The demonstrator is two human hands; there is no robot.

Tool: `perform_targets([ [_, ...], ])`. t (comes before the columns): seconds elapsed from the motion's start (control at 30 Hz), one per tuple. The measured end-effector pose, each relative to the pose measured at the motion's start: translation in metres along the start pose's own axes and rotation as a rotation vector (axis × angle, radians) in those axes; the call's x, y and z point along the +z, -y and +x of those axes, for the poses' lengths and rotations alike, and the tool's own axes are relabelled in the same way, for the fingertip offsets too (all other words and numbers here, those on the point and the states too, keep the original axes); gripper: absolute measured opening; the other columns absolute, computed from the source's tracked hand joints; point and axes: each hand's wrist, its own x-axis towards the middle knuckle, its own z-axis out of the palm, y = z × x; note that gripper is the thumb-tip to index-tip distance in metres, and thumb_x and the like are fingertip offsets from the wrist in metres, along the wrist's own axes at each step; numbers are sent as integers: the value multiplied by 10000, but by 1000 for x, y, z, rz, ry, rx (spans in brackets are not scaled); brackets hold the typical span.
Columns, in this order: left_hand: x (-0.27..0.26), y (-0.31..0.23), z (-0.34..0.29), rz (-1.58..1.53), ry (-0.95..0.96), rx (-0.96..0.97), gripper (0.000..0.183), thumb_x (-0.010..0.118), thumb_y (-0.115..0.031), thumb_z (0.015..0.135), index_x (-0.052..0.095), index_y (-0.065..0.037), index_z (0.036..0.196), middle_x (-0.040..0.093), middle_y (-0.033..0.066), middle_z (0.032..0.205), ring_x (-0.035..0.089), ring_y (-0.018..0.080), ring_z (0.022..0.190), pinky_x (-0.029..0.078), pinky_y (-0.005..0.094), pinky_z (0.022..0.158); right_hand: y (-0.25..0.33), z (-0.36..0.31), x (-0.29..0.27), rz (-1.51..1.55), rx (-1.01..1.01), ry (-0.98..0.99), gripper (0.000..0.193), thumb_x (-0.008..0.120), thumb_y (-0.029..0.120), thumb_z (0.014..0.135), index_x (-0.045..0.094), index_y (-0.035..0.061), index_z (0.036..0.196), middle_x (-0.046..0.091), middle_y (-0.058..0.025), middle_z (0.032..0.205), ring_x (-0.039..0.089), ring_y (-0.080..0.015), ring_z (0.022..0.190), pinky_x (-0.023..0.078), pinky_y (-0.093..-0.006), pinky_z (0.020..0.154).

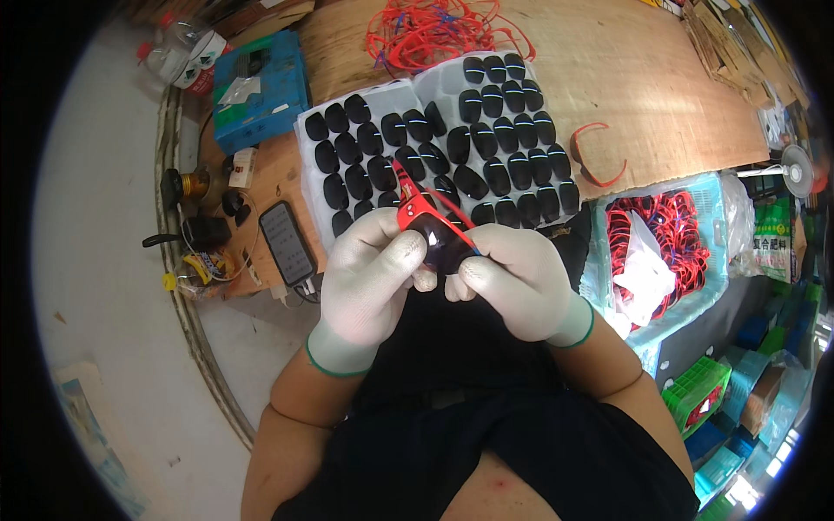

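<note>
Two gloved hands meet at frame centre: my left hand (373, 273) and right hand (512, 278) both clench a red glasses frame (417, 211) fitted with a dark lens (441, 243). Directly above, two trays of dark lenses (434, 143) rest on the counter (660, 95). A phone (287, 243) lies left of the trays; a bin of red frames (673, 239) sits right.

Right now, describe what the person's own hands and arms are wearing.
Both the left hand and the right hand wear snug white knit gloves, each ending at the wrist in a ribbed cuff with a thin green edge. Above the cuffs the forearms are bare, with no sleeves, watch or bands visible. The gloves look plain, without printed markings.
</note>
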Motion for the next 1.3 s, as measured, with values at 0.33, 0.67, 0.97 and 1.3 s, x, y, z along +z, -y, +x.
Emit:
perform_targets([
  [0.33, 14, -7, -23, 264, -99, 101, 198, 599, -149, 997, 601, 30, 1082, 646, 84, 918, 602, 109, 756, 518, 256, 705, -1, 1, -2, -348, -311, -25, 94, 607, 114, 906, 651, 35, 935, 569, -123, 695, 597, -329, 624, 454, -373, 555],
  [0.67, 26, -23, -38, 425, -129, 123, 297, 652, -253, 969, 541, 6, 1063, 656, 101, 902, 601, 115, 710, 499, 240, 691, 19, 0, -4, -468, -317, 49, 93, 683, 121, 864, 629, 47, 849, 564, -135, 694, 582, -344, 591, 443, -387, 520],
  [0.97, 11, -22, -18, 581, -21, 109, 137, 656, -124, 959, 637, -9, 1031, 651, 41, 916, 609, 97, 814, 490, 242, 752, 19, 0, 19, -319, -185, -233, 92, 656, 81, 865, 595, 17, 843, 545, -150, 663, 570, -330, 534, 434, -365, 487],
  [1.3, 30, -39, -27, 599, 182, 311, 121, 701, -104, 910, 693, 12, 944, 722, 118, 900, 695, 205, 767, 526, 292, 702, 38, -17, 29, -551, -607, -254, 307, 694, -18, 744, 645, -47, 1046, 574, -95, 667, 575, -271, 507, 447, -357, 478],
])
